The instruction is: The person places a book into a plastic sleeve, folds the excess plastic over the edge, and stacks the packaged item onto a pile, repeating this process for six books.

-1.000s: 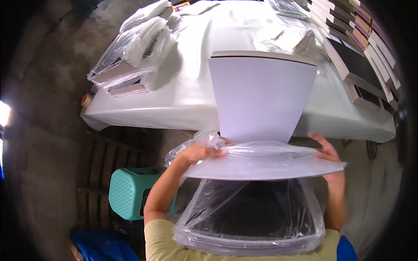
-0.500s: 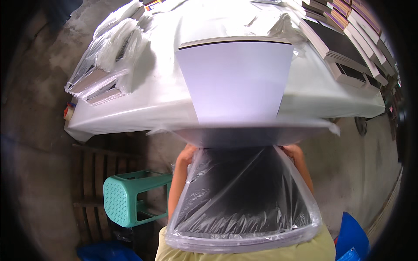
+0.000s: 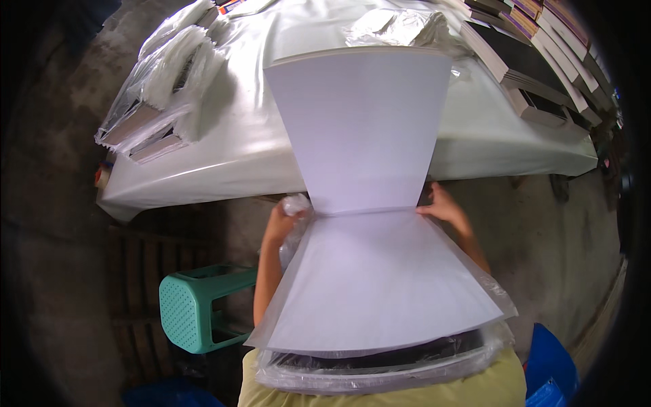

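A white sheet in a clear plastic bag [image 3: 380,285] lies across my lap, over a stack of dark, plastic-wrapped boards [image 3: 400,353] whose near edge shows. From the bag's far end, a stack of large white sheets [image 3: 366,122] reaches up onto the table. My left hand [image 3: 283,222] is closed on bunched clear plastic at the bag's far left corner. My right hand [image 3: 445,205] is at the far right corner, its thumb touching the bag's edge and its fingers apart from the thumb beside the white stack.
A white-covered table [image 3: 217,156] stands ahead. Plastic-wrapped bundles [image 3: 163,88] lie at its left, crumpled clear plastic [image 3: 397,27] at the back, stacked dark boards [image 3: 519,57] at the right. A green stool [image 3: 186,312] is at my left, a blue object [image 3: 549,359] at lower right.
The blurred sheet over my hands has come down toward me and now lies white over the dark wrapped stack. Both hands are now uncovered, the left with bunched plastic, the right with fingers spread.
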Available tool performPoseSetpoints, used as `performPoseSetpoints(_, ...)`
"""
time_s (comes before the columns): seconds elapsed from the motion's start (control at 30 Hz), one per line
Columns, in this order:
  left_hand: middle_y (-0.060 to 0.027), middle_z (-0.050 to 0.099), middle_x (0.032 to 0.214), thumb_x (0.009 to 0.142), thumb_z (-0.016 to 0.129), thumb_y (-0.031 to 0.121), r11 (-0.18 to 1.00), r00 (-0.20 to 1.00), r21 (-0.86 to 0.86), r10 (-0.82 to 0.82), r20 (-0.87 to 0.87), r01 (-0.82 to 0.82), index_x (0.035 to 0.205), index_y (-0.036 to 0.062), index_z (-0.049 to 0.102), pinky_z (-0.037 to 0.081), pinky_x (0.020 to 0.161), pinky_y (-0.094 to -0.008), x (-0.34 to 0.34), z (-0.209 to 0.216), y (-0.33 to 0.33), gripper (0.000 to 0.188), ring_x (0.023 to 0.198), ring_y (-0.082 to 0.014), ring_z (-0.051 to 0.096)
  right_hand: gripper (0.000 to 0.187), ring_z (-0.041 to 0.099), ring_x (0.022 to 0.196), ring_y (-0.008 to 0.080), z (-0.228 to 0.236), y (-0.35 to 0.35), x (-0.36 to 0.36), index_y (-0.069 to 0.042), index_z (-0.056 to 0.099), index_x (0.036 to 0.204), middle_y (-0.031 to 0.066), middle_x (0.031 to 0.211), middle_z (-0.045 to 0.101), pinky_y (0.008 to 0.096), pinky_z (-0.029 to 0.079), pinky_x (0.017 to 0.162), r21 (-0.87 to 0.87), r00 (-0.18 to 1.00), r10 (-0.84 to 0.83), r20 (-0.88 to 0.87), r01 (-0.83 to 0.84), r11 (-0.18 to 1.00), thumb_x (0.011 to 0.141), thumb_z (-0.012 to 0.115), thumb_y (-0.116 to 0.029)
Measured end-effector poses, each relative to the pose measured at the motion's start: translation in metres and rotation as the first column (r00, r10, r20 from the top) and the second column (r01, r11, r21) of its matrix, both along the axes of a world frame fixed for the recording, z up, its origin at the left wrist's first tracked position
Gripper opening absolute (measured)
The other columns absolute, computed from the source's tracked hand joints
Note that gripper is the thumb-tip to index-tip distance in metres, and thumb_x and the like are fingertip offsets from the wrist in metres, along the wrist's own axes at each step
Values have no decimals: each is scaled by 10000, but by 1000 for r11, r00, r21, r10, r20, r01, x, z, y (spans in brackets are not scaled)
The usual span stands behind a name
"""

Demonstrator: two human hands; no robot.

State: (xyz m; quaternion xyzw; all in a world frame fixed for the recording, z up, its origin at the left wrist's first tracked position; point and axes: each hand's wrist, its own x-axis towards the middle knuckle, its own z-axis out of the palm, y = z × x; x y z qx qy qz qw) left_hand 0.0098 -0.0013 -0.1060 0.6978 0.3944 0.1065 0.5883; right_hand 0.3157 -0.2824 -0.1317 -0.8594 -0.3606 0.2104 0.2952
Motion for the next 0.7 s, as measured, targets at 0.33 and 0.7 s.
performPoseSetpoints(0.33, -74, 466, 955, 781, 339, 665, 949, 492, -92, -73, 867, 302, 1288, 22, 288, 343, 483, -208, 53, 245, -45, 821, 620, -95, 400, 457, 488, 817, 123, 275, 101, -102, -88, 481, 957, -13, 896, 505, 269, 380, 667, 555, 782, 568, 256, -600, 575, 626, 756, -242)
performPoseSetpoints(0.7, -101, 219, 1343, 823, 314, 615, 931, 545, -228, 39, 837, 284, 1380, 231, 43, 397, 852, -338, 85, 219, -95, 730, 1049, -219, 420, 160, 428, 803, 73, 240, 117, -117, -55, 566, 793, -7, 903, 443, 230, 385, 633, 813, 890, 381, -250, -21, 582, 755, 661, -178)
